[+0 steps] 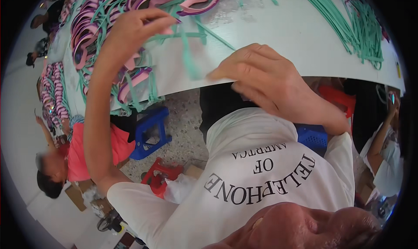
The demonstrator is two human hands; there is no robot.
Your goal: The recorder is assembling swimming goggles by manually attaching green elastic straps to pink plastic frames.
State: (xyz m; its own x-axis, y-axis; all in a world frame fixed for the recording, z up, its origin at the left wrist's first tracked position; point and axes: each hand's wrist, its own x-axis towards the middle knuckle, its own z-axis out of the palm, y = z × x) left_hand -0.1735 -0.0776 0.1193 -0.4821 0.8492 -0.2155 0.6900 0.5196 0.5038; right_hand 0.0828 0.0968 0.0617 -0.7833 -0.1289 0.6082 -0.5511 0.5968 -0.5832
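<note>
My left hand [141, 29] is raised over the table, its thumb and fingertips pinched together. A teal strap [187, 55], blurred by motion, hangs from beside those fingertips. Its lower end lies just left of my right hand [261, 75], which is held over the table's near edge with bent, smeared fingers; whether they touch anything is unclear. Beyond my left hand lie pink and purple swim goggles [201, 4] with dark lenses. A long pile of similar goggles [85, 29], tangled with teal straps, runs along the left. One more pair [133, 84] sits below my left wrist.
The white table [278, 27] curves across the front. Bundled teal straps [365, 35] lie at its far right, and crumpled clear plastic [233, 7] at the back. A blue stool [150, 133] and a red stool [161, 177] stand below. A person in pink [102, 149] sits at left.
</note>
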